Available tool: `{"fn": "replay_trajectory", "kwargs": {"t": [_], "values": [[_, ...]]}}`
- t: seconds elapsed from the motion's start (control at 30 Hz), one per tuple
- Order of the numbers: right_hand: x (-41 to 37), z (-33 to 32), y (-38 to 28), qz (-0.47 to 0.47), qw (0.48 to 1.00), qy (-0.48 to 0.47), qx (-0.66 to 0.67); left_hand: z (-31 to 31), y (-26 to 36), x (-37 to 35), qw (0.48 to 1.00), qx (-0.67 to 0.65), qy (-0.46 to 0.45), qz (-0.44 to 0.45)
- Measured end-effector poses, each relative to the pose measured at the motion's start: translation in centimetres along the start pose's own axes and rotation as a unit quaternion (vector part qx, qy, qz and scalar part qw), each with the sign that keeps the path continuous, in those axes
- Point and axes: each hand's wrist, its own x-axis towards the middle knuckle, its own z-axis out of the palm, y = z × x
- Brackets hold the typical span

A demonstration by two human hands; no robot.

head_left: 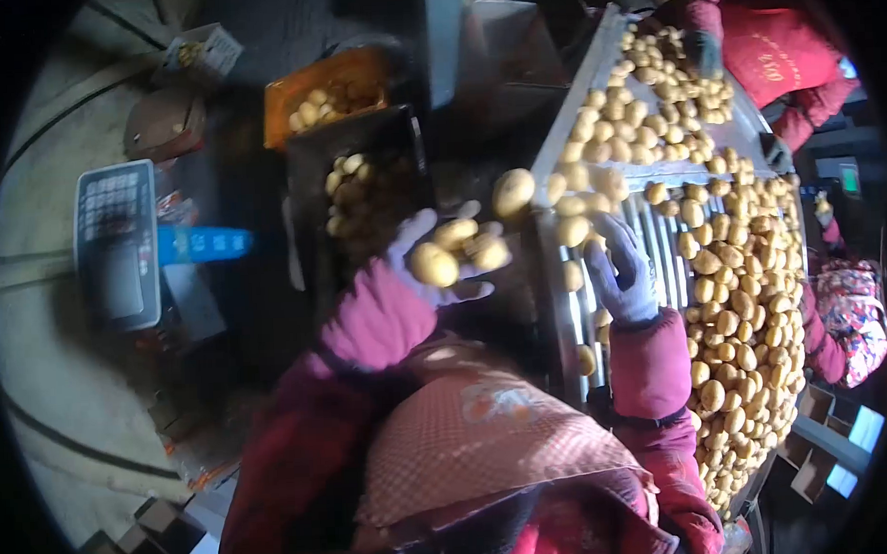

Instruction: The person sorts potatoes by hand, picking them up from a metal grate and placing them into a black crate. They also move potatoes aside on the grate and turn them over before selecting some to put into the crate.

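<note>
My left hand (413, 256), in a pale glove, cradles several potatoes (435, 265) in its palm with the fingers spread beneath them. It is beside a black crate (421, 146) with potatoes inside. My right hand (624, 276), also gloved, is over the metal slats (670, 259) of a sorting table. Its thumb and fingers are curved and apart, the tips right at a few potatoes (572, 230) near the table's left edge. One larger potato (514, 191) shows between my hands, slightly blurred.
Potatoes (738, 306) cover the table's right side and far end. An orange crate (277, 112) of potatoes stands behind the black one. At left are a digital scale (117, 244) and a white box (223, 52). Co-workers (773, 55) in red and in a patterned garment (850, 312) stand across the table.
</note>
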Motion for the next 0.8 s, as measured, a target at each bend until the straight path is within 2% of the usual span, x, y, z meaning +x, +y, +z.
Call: {"fn": "replay_trajectory", "kwargs": {"t": [0.03, 0.07, 0.13, 0.2, 0.27, 0.33, 0.37, 0.47, 0.53, 0.6, 0.67, 0.73, 0.8], "values": [[0.2, -1.1, 2.3, -0.015, 0.998, 0.013, -0.057, -0.2, 0.3, -0.2, 0.999, -0.041, 0.002, -0.007], [0.8, -2.2, 2.1, 0.033, 0.996, 0.018, -0.081, -1.2, 0.5, 0.1, 0.997, -0.047, -0.060, -0.008], [3.4, -4.3, 4.7, -0.025, 0.970, 0.032, -0.238, -1.5, 0.4, -0.8, 0.999, -0.031, -0.019, 0.023], [7.2, -4.5, 7.5, 0.063, 0.961, 0.075, -0.257, -1.9, 0.5, -1.6, 0.999, -0.038, -0.014, 0.030], [11.2, -4.2, 9.2, 0.003, 0.953, 0.105, -0.285, -2.5, 0.9, -2.7, 0.998, -0.035, 0.019, 0.049], [15.1, -3.7, 11.7, 0.089, 0.936, 0.094, -0.327, -2.6, 1.3, -3.9, 0.996, -0.060, 0.047, 0.055], [16.8, -3.6, 14.5, 0.155, 0.920, 0.039, -0.356, -3.5, 1.8, -4.7, 0.997, 0.022, 0.057, 0.052], [19.6, -3.8, 14.0, 0.214, 0.897, 0.014, -0.386, -3.7, 1.9, -6.5, 0.994, 0.027, 0.096, 0.051], [20.4, -4.7, 16.6, 0.209, 0.893, -0.015, -0.397, -3.4, 1.3, -7.4, 0.985, 0.049, 0.146, 0.077], [21.5, -5.9, 20.3, 0.183, 0.899, -0.052, -0.394, -2.7, 1.2, -7.1, 0.980, 0.101, 0.149, 0.083], [22.7, -7.1, 24.1, 0.151, 0.909, -0.100, -0.375, -2.6, 1.6, -6.8, 0.989, 0.033, 0.109, 0.095], [22.8, -7.5, 26.8, 0.130, 0.919, -0.137, -0.345, -0.6, 2.1, -6.6, 0.980, 0.093, 0.111, 0.133], [20.5, -7.2, 22.5, 0.116, 0.898, -0.058, -0.420, -0.2, 3.1, -5.8, 0.978, 0.091, 0.124, 0.144]]}}
